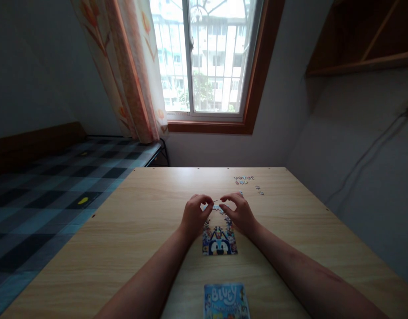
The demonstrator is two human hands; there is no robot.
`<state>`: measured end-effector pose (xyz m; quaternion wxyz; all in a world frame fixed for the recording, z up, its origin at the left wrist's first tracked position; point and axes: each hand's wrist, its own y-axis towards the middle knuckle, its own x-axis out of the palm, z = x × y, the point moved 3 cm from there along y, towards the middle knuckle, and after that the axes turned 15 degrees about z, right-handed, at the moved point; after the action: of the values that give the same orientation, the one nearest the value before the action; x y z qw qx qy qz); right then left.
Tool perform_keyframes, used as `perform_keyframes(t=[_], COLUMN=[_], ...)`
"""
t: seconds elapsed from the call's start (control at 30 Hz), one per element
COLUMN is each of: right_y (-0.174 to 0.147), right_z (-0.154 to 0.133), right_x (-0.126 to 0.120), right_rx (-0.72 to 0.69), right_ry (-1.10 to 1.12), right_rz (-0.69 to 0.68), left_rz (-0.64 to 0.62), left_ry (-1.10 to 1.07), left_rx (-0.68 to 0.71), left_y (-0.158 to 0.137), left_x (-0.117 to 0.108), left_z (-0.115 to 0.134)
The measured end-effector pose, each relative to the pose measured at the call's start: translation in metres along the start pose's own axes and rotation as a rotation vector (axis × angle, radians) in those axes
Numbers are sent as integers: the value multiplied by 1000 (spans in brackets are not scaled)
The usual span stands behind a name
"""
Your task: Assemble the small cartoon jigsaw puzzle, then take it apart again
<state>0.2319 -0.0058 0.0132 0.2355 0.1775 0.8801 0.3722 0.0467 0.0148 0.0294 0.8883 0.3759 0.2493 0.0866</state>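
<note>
A partly assembled jigsaw puzzle (219,247) lies on the table, with a blue cartoon dog face at its near end and a gap in its middle. Above its far end, my left hand (194,213) pinches a small puzzle piece (215,201), seen almost edge-on. Just right of that piece, my right hand (238,212) curves over the puzzle's far right corner, its thumb and forefinger apart with nothing visible between them. Both hands hide parts of the puzzle's side edges.
Loose puzzle pieces (243,178) lie in short rows toward the table's back right, with several more (259,190) beside them. A blue box marked "Bluey" (225,301) sits at the near edge of view. Left of the wooden table (140,212) stands a bed (57,190) with checked bedding.
</note>
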Motion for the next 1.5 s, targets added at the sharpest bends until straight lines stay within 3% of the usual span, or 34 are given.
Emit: perform_keyframes(t=[0.2,0.43,0.77,1.07,1.3,1.5], right_y=[0,-3,-6,-5,2,3], right_z=[-1,7,25,22,18,17], right_x=[3,6,11,10,-2,-1], right_rx=[6,187,387,369,118,61], right_ry=[30,128,308,275,-62,-153], right_rz=[-83,-120,-61,-102,14,-46], left_rz=[-93,-168,-123,-137,-175,-229], left_ry=[-59,19,49,19,139,223], left_rx=[-58,31,37,74,78,97], left_y=[-4,-7,-5,-4,-3,-5], left_x=[4,8,5,6,7,11], left_z=[1,0,-7,-6,-8,-12])
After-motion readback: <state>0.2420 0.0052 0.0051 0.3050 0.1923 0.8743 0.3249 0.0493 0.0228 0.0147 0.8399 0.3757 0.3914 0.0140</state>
